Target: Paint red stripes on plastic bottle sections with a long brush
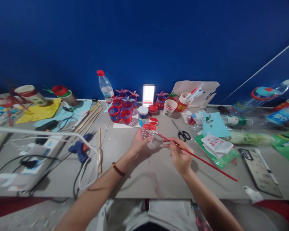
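My left hand point(137, 142) is wrapped round a clear plastic bottle piece point(151, 141) above the middle of the table. Red paint covers part of the piece's far end. A long, thin paintbrush point(207, 162) with a red handle is pinched in the fingers of my right hand point(181, 155). Its tip meets the red-painted part of the plastic, though I cannot tell exactly where the bristles end. Just beyond lie a lid with red paint point(153, 121), a white-capped jar point(143, 111) and a red jar point(153, 110).
Several painted cups point(126, 116) stand behind my left hand, near a red-capped bottle point(106, 86). Black scissors point(183, 135) lie right of centre. A blue glue gun point(80, 149), cables and a power strip point(42, 162) crowd the left. A phone point(259, 173) rests at right.
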Motion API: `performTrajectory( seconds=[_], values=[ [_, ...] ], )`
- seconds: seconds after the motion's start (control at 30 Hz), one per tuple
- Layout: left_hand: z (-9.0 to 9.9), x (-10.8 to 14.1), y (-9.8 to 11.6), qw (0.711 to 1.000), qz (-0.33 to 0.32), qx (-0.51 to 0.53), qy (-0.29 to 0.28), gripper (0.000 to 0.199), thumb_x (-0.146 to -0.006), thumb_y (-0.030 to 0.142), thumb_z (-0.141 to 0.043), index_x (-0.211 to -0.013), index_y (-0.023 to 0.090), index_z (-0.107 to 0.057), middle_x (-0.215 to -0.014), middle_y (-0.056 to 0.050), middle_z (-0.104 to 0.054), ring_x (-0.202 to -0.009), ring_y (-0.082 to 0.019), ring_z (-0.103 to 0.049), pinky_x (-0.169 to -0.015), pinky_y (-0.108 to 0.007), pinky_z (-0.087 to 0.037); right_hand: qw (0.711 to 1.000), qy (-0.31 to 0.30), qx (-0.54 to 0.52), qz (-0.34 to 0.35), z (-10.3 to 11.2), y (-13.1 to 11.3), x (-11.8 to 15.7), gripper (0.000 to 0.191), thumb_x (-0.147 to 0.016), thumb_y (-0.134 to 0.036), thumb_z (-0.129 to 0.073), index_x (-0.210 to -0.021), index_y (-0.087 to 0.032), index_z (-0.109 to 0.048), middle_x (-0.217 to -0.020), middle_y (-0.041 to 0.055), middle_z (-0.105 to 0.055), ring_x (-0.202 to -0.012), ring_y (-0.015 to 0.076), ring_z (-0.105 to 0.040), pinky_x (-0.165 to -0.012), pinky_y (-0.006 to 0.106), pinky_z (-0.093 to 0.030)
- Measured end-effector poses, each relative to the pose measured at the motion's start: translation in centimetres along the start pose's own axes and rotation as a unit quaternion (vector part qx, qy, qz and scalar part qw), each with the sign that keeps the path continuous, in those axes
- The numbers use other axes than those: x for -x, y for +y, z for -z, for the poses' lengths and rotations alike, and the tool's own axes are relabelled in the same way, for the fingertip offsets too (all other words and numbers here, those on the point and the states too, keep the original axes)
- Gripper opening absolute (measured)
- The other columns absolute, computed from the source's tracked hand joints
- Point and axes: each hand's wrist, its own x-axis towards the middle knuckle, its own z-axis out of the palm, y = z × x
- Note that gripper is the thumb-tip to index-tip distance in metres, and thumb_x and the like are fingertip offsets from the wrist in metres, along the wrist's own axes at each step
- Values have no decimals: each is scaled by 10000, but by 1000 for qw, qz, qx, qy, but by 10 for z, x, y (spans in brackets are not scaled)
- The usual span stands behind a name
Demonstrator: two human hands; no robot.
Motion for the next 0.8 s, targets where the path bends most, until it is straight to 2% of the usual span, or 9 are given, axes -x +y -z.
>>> performTrajectory(
  seconds=[0.13,0.33,0.57,0.8],
  values=[
    [0,1,-2,1000,-10,15,-2,435,-635,326,-873,-975,216,-625,-954,-45,-695,-872,-205,-636,-789,-338,-481,1000,8,-1,9,1,3,-1,125,-947,-230,-591,-992,-216,-706,-901,63,-781,-723,219,-773,-611,308,-629],
    [0,1,0,999,-3,29,-30,424,-671,350,-839,-1012,192,-644,-942,-45,-678,-858,-192,-633,-807,-336,-484,1000,13,9,10,3,6,-3,139,-954,-251,-574,-977,-196,-700,-883,78,-776,-734,228,-771,-587,312,-631],
    [7,-1,1,987,43,131,-77,406,-675,384,-820,-989,168,-682,-876,-26,-680,-788,-170,-641,-796,-319,-506,998,53,-17,-1,1,-8,-11,173,-945,-319,-588,-904,-181,-684,-799,71,-765,-637,208,-751,-525,306,-634],
    [12,-2,2,973,110,190,-73,418,-663,446,-774,-932,130,-722,-792,-58,-715,-754,-198,-670,-799,-347,-521,996,80,-14,-39,1,-11,-18,219,-927,-374,-606,-859,-176,-670,-802,70,-760,-591,189,-730,-510,299,-623]
  ],
)
